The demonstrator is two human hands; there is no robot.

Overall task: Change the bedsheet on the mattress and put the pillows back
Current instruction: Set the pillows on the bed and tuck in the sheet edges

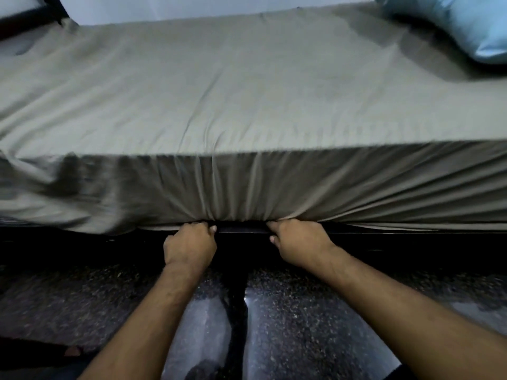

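— What have your hands got?

— My left hand (189, 239) and right hand (297, 238) are each bunched on the lower hem of the bedsheet (247, 86), near each other at the mattress's bottom edge.

— How does it handle?

— Light, soft, slack, I'd guess; it gathers into pleats. Best gripped along the hem. A blue pillow (463, 26) lies on the far right corner.
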